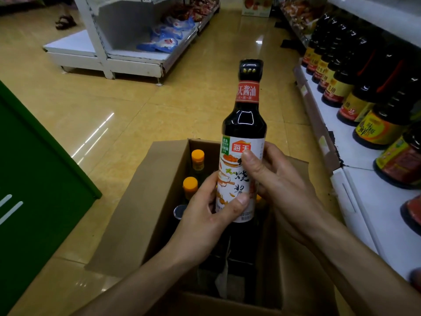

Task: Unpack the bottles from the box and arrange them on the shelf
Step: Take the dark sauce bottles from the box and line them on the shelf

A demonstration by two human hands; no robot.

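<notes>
A dark soy sauce bottle [245,124] with a black cap, red neck band and white label is held upright above the open cardboard box [136,213]. My left hand [205,215] grips the lower label from the left. My right hand [275,185] wraps the label from the right, thumb on the front. Inside the box stand two bottles with orange caps [197,156] and one with a dark round cap [180,211]; the box's near half is dark and partly hidden by my arms. The white shelf [364,197] runs along the right.
Rows of dark sauce bottles [346,87] with yellow and red labels fill the far part of the right shelf. A green panel [34,179] stands at left. A white shelving unit [127,58] with blue packets stands across the yellow tiled aisle. A person's sandalled foot shows at top left.
</notes>
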